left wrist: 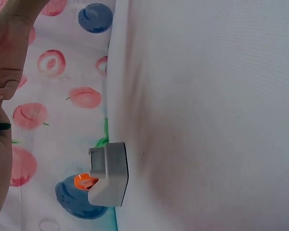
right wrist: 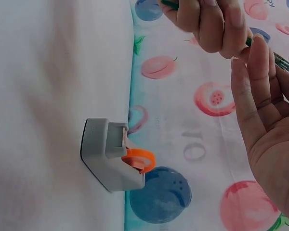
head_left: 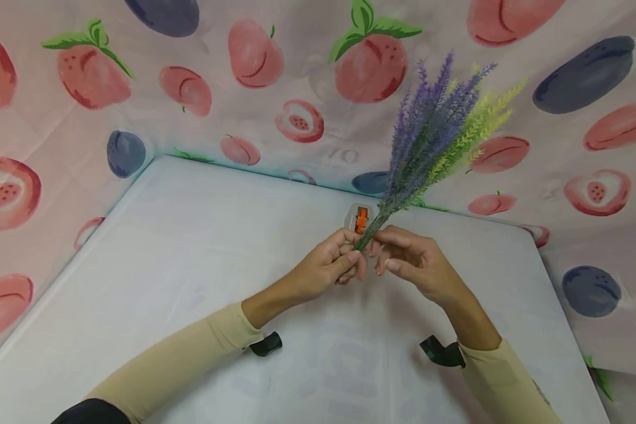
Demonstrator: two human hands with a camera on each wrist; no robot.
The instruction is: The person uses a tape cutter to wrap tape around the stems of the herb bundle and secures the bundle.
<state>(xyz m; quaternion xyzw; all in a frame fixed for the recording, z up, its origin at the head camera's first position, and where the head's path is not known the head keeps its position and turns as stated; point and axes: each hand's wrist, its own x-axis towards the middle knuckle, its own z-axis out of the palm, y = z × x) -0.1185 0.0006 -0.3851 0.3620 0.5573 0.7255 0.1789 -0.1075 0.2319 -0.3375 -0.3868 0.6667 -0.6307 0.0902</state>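
A bunch of artificial lavender (head_left: pixel 429 129), purple with yellow-green sprigs at its right side, leans up and to the right above the table. My left hand (head_left: pixel 325 265) grips its green stems (head_left: pixel 371 231) near the lower end, thumb in front. Just to the right, my right hand (head_left: pixel 418 259) has its loosely bent fingertips beside the stems; whether they touch is unclear. In the right wrist view, the right hand's fingers (right wrist: pixel 258 72) look fairly straight, below the left hand (right wrist: pixel 216 24). Flower heads are out of both wrist views.
Behind the stems stands a grey tape dispenser (head_left: pixel 353 215) with an orange roll, partly covered in the head view. It rests on the white-covered table (head_left: pixel 217 235) near the back edge. A fruit-print cloth (head_left: pixel 275 118) hangs behind and at the sides.
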